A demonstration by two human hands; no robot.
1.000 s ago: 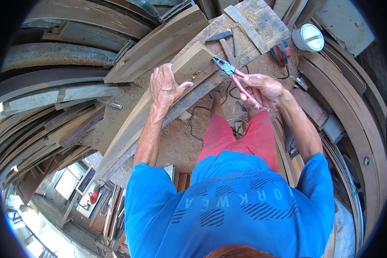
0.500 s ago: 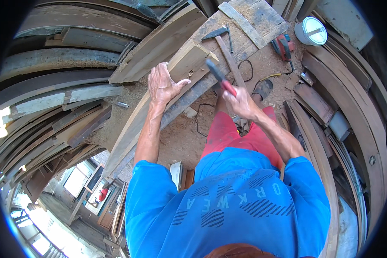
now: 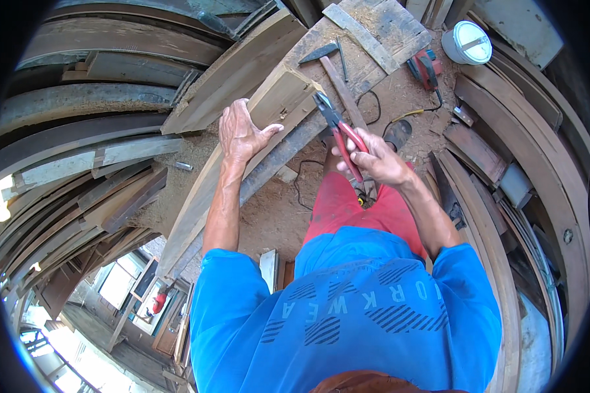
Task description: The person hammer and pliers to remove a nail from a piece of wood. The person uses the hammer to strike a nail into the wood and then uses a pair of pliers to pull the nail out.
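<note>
My left hand [image 3: 241, 133] lies on a long wooden plank [image 3: 280, 93], its fingers stretched along the far side and its thumb spread over the upper face. In my right hand [image 3: 378, 159] is a pair of pliers [image 3: 330, 112] with dark jaws and red handles. The handles are spread somewhat apart, and the jaws are right beside the plank's end corner. A small chipped spot with splinters [image 3: 283, 116] shows on the plank near my left thumb. Past the plank's end, a hammer [image 3: 335, 77] lies on the wooden bench [image 3: 410, 29], next to a thin metal rod [image 3: 342, 60].
A red power tool [image 3: 425, 70] with a cord stands on the dusty floor at the far right, below a white lidded bucket [image 3: 467, 43]. Stacked boards [image 3: 78, 96] line the left, and more boards [image 3: 531, 144] line the right. A sandalled foot [image 3: 398, 134] is near the bench.
The pliers have turned so that both red handles show, and they have opened. My right hand has shifted slightly lower and rightward. My left hand stays on the plank.
</note>
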